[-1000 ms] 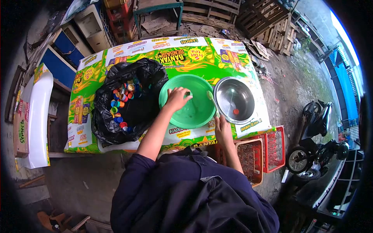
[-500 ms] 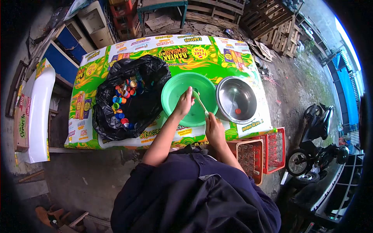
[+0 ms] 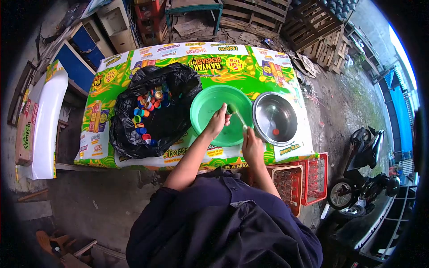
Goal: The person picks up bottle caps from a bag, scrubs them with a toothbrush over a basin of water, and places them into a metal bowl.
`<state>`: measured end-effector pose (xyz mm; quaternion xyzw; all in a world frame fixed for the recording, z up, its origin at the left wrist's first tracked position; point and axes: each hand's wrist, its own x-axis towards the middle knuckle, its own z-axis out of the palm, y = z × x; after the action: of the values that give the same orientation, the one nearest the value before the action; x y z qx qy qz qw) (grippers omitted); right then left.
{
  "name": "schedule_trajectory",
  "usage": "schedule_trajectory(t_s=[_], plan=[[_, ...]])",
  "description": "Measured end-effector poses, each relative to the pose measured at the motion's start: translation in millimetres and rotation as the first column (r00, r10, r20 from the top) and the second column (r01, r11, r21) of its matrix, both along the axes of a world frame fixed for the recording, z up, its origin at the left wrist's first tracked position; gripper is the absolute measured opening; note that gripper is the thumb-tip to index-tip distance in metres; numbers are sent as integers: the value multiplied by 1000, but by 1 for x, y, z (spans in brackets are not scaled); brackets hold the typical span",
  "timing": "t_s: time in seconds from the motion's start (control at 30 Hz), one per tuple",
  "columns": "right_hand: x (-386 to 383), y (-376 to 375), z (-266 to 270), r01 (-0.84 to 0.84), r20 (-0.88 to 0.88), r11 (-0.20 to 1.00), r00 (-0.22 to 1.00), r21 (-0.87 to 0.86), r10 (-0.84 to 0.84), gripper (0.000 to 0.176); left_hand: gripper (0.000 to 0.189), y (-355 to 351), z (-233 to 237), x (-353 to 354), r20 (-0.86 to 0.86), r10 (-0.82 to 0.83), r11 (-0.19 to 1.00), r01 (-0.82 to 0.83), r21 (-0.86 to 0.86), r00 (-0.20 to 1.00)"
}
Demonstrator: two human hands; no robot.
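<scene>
Over the green basin (image 3: 196, 127), my left hand (image 3: 219, 119) pinches a small dark green bottle cap (image 3: 231, 108), partly blurred. My right hand (image 3: 253, 145) is closed round the pale handle of a slim brush, likely a toothbrush (image 3: 240, 119); its far end meets the cap. Shallow water seems to lie in the basin. To its right stands a steel bowl (image 3: 286, 114) with one orange-red cap (image 3: 275, 131) inside. On the left, an open black plastic bag (image 3: 127, 118) holds several loose bottle caps (image 3: 147, 106) in many colours.
A printed green and white cover (image 3: 250, 82) lies over the table. Red bottle crates (image 3: 315, 178) stand by the table's near right corner. A motorbike (image 3: 357, 183) is parked farther right, and wooden pallets (image 3: 308, 27) lean at the back.
The brush has shifted in my right hand's grip, its head now blurred against the cap. My right hand has moved slightly right and down; the whole view has shifted a little.
</scene>
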<state>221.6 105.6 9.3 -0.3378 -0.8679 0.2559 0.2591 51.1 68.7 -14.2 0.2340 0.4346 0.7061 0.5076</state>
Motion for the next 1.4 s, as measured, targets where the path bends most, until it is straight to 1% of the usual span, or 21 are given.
schedule_trajectory(t_s=[0.07,0.1,0.13,0.2,0.27,0.3,0.4,0.5,0.6,0.63,0.73,0.8,0.87,0.9,0.93,0.97,1.07,1.1,1.27,1.37,1.4], plan=[[-1,10,-1,80,-10,997,997,-17,-80,15,43,-3,-4,-1,36,-6,1000,5,11,999],[-1,1,10,41,-32,999,999,-20,-42,17,43,-1,-3,-2,70,16,1000,-17,9,997],[2,-3,1,-39,71,999,997,37,37,19,42,-2,-3,0,108,37,999,-38,3,993],[0,1,-7,-41,62,998,997,41,39,19,42,-5,-1,1,0,62,993,-62,-104,998],[-8,10,-3,58,-42,983,997,-174,-66,16,42,-10,1,3,-52,53,989,-59,-136,997],[-10,18,-14,73,-111,979,989,-191,-95,16,42,-12,2,3,-55,29,992,-36,-118,998],[-22,-5,39,-96,-79,977,993,-191,82,18,41,-19,-1,9,-8,-35,991,33,-133,999],[-33,-7,21,-193,-188,976,967,-103,171,21,39,-27,-7,13,21,-129,983,131,-127,991],[-35,-3,10,-162,-220,985,965,-68,143,15,38,-41,-8,10,-132,-167,975,144,-167,977],[-32,0,10,-114,-198,992,975,-54,102,13,37,-48,1,7,-283,-160,970,97,-225,946],[-9,32,6,73,-143,997,987,35,-68,10,28,-76,-1,-23,-686,181,958,-285,-40,704],[11,58,-1,230,-205,957,960,177,-192,15,20,-104,8,-58,-820,233,843,-530,-98,523],[30,73,-5,312,-100,919,950,240,-296,17,18,-125,-6,-97,-901,195,698,-700,-150,388],[36,74,-1,332,-1,937,943,113,-334,18,20,-129,-22,-116,-932,188,664,-739,-111,309],[40,75,-4,341,-19,931,940,132,-341,19,23,-130,-44,-133,-957,177,629,-774,-69,230],[43,76,-10,351,-40,924,936,152,-349,21,28,-129,-65,-149,-984,162,609,-792,43,71],[41,71,-10,337,-41,937,942,91,-334,27,33,-113,-84,-163,-990,95,543,-827,143,-109],[39,68,-10,330,-31,940,944,83,-328,27,34,-105,-89,-167,-981,186,575,-802,159,-62],[43,60,-16,294,-62,951,955,90,-290,25,25,-92,-92,-170,-994,104,548,-836,32,30],[47,58,-12,305,-23,951,952,48,-304,24,22,-98,-93,-172,-986,125,649,-760,-5,113],[47,56,-10,311,-9,950,951,30,-310,24,23,-99,-94,-172,-987,142,663,-748,36,79]])
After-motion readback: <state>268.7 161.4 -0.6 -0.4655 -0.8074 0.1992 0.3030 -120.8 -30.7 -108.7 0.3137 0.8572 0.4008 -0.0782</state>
